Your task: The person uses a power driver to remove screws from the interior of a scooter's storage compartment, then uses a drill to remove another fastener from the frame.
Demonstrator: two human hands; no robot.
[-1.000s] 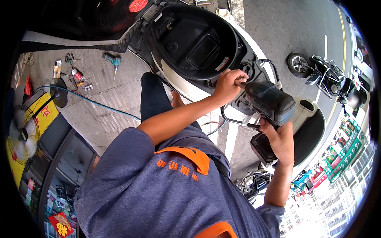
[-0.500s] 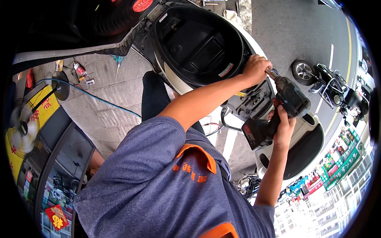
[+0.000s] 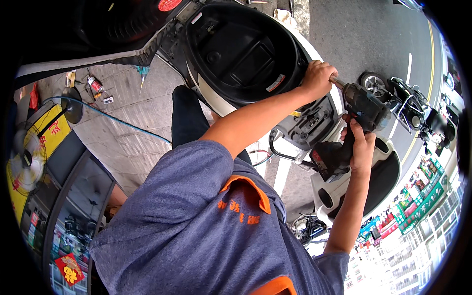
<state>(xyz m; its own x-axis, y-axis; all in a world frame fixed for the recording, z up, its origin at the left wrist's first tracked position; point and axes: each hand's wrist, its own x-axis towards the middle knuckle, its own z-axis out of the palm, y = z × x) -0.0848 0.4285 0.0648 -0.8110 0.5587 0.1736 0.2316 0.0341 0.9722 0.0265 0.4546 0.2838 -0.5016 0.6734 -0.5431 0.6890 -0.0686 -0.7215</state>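
Plainly, power tool [image 3: 368, 107] — in right hand [image 3: 362, 146]

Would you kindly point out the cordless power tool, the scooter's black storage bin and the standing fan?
Cordless power tool [image 3: 368, 109]: head view, on its dark housing.
Black storage bin [image 3: 233, 61]: head view, on its bare floor.
Standing fan [image 3: 28, 159]: head view, on its hub.

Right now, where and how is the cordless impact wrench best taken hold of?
The impact wrench is probably best gripped by its pistol handle, from the person's right, as the right hand does. The handle runs between motor housing and battery pack, slim enough to wrap, while the nose points toward the left hand.
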